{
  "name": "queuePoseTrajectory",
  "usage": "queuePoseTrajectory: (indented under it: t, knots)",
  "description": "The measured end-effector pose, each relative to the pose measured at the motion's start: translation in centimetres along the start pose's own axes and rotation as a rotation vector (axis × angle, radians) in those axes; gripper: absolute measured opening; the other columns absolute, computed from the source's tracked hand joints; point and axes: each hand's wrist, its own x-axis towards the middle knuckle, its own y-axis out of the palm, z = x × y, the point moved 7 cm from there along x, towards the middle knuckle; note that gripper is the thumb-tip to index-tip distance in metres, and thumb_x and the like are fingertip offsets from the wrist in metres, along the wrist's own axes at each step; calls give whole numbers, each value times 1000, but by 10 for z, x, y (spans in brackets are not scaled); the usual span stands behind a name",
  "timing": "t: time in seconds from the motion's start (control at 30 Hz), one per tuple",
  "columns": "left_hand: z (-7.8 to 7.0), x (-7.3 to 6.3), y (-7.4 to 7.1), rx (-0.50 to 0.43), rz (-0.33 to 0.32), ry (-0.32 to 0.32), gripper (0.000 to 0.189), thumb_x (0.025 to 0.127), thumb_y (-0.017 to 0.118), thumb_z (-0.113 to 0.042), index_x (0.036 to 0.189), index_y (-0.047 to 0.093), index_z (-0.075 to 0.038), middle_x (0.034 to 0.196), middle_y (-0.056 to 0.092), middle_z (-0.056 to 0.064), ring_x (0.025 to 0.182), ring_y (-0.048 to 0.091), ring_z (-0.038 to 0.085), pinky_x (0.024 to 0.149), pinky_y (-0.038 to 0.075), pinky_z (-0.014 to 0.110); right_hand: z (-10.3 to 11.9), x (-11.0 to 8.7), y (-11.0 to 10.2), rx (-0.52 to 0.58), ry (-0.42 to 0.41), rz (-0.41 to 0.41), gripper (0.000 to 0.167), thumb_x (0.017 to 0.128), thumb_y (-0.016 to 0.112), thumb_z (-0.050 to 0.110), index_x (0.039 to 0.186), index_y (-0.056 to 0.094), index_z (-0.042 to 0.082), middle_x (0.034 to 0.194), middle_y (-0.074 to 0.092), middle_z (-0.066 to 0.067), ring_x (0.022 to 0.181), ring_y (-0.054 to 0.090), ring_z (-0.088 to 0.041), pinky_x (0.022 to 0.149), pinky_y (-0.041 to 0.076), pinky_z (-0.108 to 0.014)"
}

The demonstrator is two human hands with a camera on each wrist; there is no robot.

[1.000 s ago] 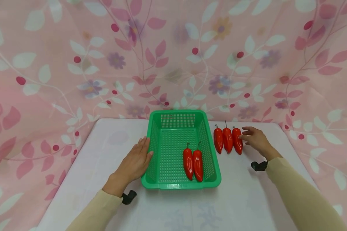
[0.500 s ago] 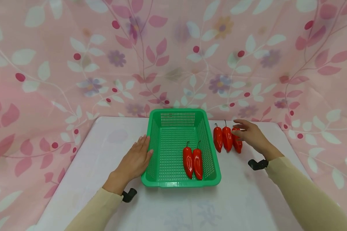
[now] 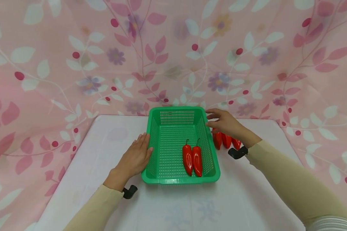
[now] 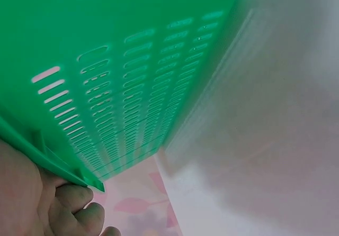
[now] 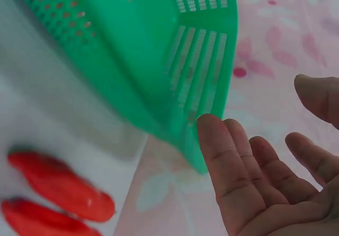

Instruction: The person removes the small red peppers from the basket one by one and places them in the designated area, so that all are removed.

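Note:
A green plastic basket (image 3: 180, 181) stands mid-table, with two red chili peppers (image 3: 197, 161) lying side by side at its near right. My left hand (image 3: 134, 157) rests on the basket's left rim, fingers extended; the left wrist view shows its fingertips (image 4: 90, 215) beside the rim. Over by the far right corner, my right hand (image 3: 225, 123) hovers at the rim with nothing in its fingers. In the right wrist view its fingertips (image 5: 212, 126) come close to the rim; contact cannot be told. Below the right hand lie three more red chili peppers (image 3: 217, 140), partly hidden.
A white cloth covers the table (image 3: 115, 134). Behind it hangs a pink floral curtain (image 3: 173, 57), close to the basket's far side. Each wrist carries a small black camera (image 3: 237, 152).
My right hand has moved left from beside the rightmost loose chili pepper, across the three, to the basket's right rim. The left hand has stayed on the left rim.

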Motion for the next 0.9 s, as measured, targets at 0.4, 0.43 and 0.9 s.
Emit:
queuePoseTrajectory:
  t: [0.4, 0.43, 0.9]
  knots:
    - [1, -1, 1, -10, 2, -11, 66, 115, 43, -33, 164, 23, 7, 171, 26, 26, 161, 22, 41, 129, 25, 57, 8, 33, 74, -35, 37, 158, 62, 100, 69, 12, 157, 45, 5, 150, 52, -30, 121, 66, -42, 88, 64, -51]
    - [1, 0, 1, -12, 3, -9, 67, 115, 43, -33, 164, 23, 7, 171, 26, 26, 161, 23, 41, 129, 25, 58, 8, 34, 78, -27, 41, 173, 63, 100, 70, 11, 157, 46, 4, 151, 52, -31, 120, 66, -42, 88, 64, -51]
    - [3, -1, 1, -29, -1, -16, 66, 115, 42, -33, 165, 22, 6, 172, 24, 25, 161, 22, 41, 129, 24, 57, 5, 42, 111, -102, 182, 295, 65, 97, 75, 14, 156, 48, 9, 157, 48, -28, 129, 60, -37, 92, 63, -50]
